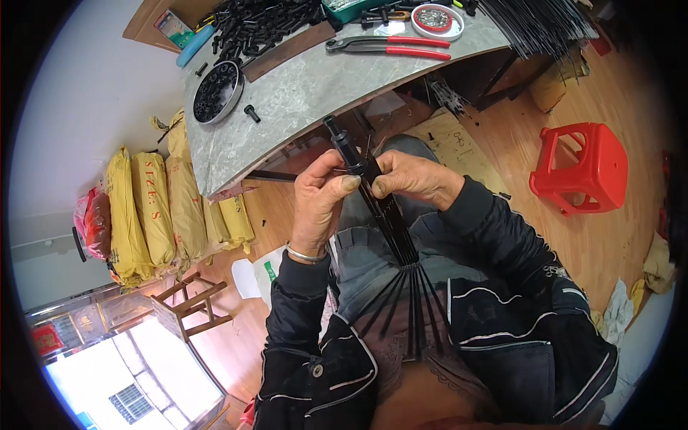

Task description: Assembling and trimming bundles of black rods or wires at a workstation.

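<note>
An umbrella frame (393, 228) with a dark shaft and thin black ribs slants over my lap, its ribs fanning out toward my body. Its thicker black tube end (340, 136) points up toward the table edge. My left hand (320, 192) pinches the frame just below that tube, thumb and fingers pressed together. From the other side, my right hand (416, 178) grips the top of the ribs, with its thumb against them. Thin wire-like ends stick out between the hands. Whatever small part lies under the fingertips is hidden.
The grey table (301, 93) ahead bears a bowl of black parts (218, 92), red-handled pliers (390, 47), a dish of small metal pieces (437, 20), a black parts pile (251, 29) and black rods (537, 25). A red stool (584, 168) stands right; yellow sacks (150, 208) lean left.
</note>
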Demonstrator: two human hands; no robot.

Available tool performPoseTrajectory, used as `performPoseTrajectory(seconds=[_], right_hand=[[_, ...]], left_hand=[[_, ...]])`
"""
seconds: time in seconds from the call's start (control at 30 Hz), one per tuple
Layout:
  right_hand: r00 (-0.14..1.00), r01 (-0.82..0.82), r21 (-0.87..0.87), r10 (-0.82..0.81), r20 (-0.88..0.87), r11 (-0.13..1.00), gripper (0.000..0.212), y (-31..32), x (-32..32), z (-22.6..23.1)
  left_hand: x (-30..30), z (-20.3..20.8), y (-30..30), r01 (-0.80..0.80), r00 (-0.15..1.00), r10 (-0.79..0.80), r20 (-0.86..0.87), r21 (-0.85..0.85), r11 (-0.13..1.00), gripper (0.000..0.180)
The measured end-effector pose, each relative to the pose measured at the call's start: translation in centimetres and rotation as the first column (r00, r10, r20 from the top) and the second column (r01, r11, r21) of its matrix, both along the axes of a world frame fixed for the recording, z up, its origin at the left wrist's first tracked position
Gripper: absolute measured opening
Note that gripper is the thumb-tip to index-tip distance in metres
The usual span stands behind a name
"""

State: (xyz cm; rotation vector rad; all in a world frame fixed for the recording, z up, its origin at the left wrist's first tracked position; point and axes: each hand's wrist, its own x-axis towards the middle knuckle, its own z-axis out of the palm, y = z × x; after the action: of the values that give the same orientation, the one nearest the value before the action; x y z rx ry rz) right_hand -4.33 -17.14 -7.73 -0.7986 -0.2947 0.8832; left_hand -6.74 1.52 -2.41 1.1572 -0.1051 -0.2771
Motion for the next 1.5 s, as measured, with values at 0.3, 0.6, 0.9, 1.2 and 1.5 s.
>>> performPoseTrajectory(seconds=[0.3,0.6,0.9,1.2,1.5], right_hand=[[0.942,0.296,0.121,-0.268,-0.203,0.947,0.027,2.1,-2.5,2.7],[0.873,0.451,0.021,-0.436,-0.217,0.892,0.02,1.6,-2.5,1.9],[0.811,0.564,-0.056,-0.566,-0.15,0.824,0.014,1.9,-2.6,2.8],[0.451,0.873,-0.082,-0.729,0.515,0.481,0.033,4.7,-2.4,3.0],[0.594,0.78,-0.352,-0.434,0.678,0.517,0.018,1.0,-1.9,4.4]], left_hand=[[2.7,0.2,1.8,0.216,0.972,-0.227,0.063,0.147,0.965,0.04],[0.5,1.7,1.3,-0.085,0.961,0.003,0.276,0.288,0.954,0.04],[-5.6,5.1,-4.6,-0.158,0.987,0.156,0.026,0.2,0.967,0.036],[0.5,2.7,-3.7,-0.382,0.924,0.353,0.149,0.313,0.87,0.031],[-0.1,2.3,-3.8,-0.408,0.911,0.364,0.194,0.307,0.86,0.031]])
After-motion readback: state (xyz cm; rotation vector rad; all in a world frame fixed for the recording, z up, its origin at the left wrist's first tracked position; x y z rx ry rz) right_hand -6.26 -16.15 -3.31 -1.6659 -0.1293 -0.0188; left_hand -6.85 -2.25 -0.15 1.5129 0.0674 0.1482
